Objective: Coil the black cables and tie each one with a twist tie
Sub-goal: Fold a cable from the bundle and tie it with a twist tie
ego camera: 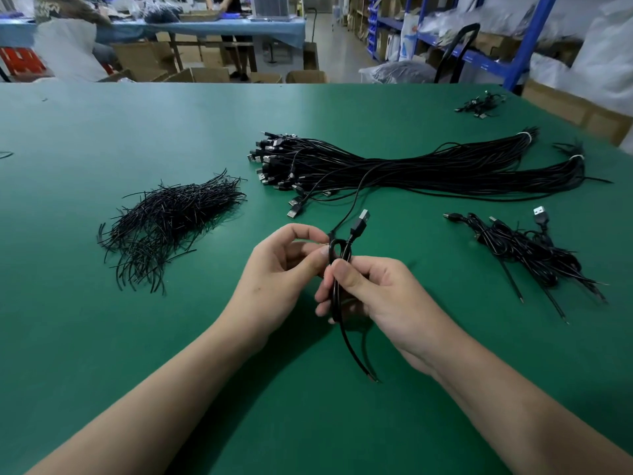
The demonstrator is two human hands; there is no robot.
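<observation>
You see your two hands, left hand and right hand, one held cable, one twist tie pile, one big cable bunch, one near heap and one far heap.

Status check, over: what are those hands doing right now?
Left hand pinches, right hand grips the half-coiled cable. One strand trails to the cable bundle. Nothing in the way.

Head view — forward, downward, close over table.

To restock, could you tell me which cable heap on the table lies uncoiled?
The big middle bundle, stretched full length, white bands at its far end; the right-hand heap is bunched.
</observation>
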